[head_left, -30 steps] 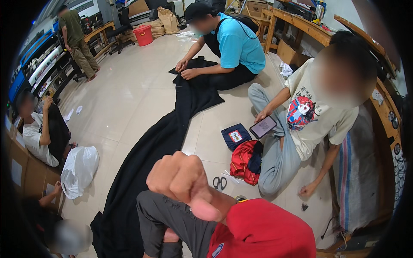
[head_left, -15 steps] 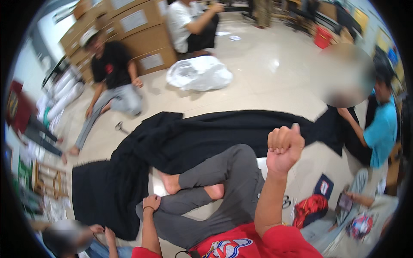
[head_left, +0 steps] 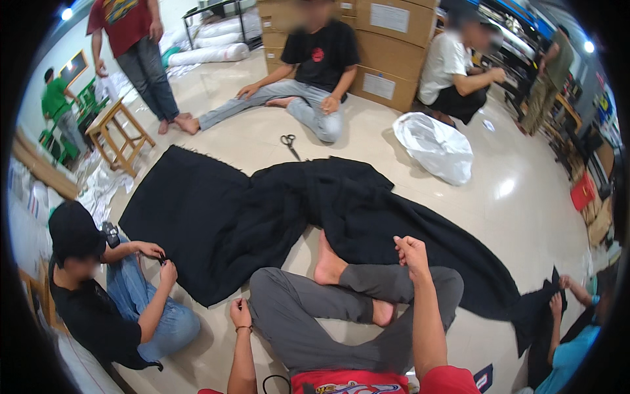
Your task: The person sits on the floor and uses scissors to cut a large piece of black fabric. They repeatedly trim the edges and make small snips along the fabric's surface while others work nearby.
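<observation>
A long black cloth (head_left: 197, 217) is spread over the floor in front of my crossed legs, rumpled in the middle and narrowing toward the right. My right hand (head_left: 412, 256) is raised above my shin and the cloth, its fingers curled into a pinch. Whether something thin is in that pinch is too small to make out. Low beside my knee, my left hand (head_left: 241, 314) has its fingers drawn together, close to the cloth's near edge but apart from it. What it may hold cannot be seen.
Black-handled scissors (head_left: 289, 143) lie beyond the cloth. A person at left handles something small; another at right holds the cloth's far end. Someone sits before cardboard boxes (head_left: 384, 56). A white plastic bag (head_left: 433, 148) and a wooden stool (head_left: 118, 134) stand around.
My view has swung to the left. My right hand has come down from its high raised place, and my left hand has moved off my leg to beside the knee.
</observation>
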`<state>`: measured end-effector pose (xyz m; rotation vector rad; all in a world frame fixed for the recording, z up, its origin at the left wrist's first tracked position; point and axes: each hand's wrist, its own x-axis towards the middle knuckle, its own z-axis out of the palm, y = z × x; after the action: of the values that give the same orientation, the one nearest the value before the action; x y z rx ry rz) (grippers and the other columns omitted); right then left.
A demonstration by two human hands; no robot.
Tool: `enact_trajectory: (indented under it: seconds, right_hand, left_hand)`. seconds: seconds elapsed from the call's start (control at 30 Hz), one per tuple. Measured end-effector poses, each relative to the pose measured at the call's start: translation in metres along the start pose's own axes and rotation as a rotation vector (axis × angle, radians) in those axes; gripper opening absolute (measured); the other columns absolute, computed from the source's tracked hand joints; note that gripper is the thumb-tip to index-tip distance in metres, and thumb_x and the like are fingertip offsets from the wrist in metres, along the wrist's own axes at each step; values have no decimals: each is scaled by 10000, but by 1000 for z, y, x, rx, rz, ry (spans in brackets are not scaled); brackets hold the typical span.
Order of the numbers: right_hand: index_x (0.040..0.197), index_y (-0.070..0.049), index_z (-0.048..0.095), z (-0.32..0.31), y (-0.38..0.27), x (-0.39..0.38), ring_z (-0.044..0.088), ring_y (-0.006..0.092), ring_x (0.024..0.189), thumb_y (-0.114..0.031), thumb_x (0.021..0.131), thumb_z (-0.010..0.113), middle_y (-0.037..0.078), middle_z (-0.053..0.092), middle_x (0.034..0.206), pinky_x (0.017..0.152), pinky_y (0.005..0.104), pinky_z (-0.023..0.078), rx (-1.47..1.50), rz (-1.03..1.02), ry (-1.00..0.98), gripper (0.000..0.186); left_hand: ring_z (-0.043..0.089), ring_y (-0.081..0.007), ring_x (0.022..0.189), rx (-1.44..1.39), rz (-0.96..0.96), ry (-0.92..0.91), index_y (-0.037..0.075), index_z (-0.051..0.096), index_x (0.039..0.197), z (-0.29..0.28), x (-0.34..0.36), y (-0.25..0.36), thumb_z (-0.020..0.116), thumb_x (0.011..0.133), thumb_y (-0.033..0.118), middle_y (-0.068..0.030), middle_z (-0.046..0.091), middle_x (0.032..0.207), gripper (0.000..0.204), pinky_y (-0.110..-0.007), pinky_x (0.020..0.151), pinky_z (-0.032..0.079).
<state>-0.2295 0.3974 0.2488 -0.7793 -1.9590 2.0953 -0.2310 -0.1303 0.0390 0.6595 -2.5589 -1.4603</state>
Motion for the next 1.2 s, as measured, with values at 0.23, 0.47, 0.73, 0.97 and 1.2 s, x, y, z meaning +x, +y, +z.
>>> enact_trajectory:
  seconds: [0.23, 0.47, 0.73, 0.97, 1.2]
  right_hand:
    - [793, -35, 681, 127, -17, 140, 536, 72, 505, -249, 953, 701, 0, 589, 607, 460, 235, 419, -387, -41, -333, 268]
    - [927, -11, 757, 260, 39, 376, 725, 282, 785, -275, 870, 740, 162, 748, 866, 741, 377, 550, -771, -668, -229, 271]
    - [1278, 34, 597, 380, 110, 478, 678, 402, 1043, -316, 860, 733, 284, 677, 1162, 967, 452, 526, -1317, -604, -95, 563]
    - [1012, 71, 694, 393, 98, 490, 709, 393, 1005, -150, 857, 616, 285, 713, 1014, 865, 469, 552, -1203, -200, -225, 281]
    - [754, -18, 638, 303, 2, 474, 712, 233, 603, -95, 884, 555, 105, 674, 658, 501, 307, 522, -577, 56, -336, 173]
  left_hand:
    - [514, -336, 952, 593, 141, 390, 62, 549, 896, 53, 9, -44, 664, 921, 266, -131, 516, 927, 236, -458, 850, 406]
    - [468, -351, 895, 666, 7, 343, 54, 484, 858, 63, -7, -19, 654, 890, 272, -147, 473, 894, 278, -458, 831, 372]
    - [463, -365, 896, 746, -40, 296, 42, 469, 842, 62, -31, -28, 652, 853, 269, -162, 460, 890, 291, -476, 799, 357]
    - [467, -369, 903, 756, -34, 291, 46, 479, 842, 64, -32, -24, 655, 844, 285, -163, 456, 898, 296, -482, 811, 363]
    - [483, -361, 879, 747, 25, 341, 55, 485, 848, 66, -24, -22, 640, 854, 280, -149, 454, 878, 273, -467, 783, 378]
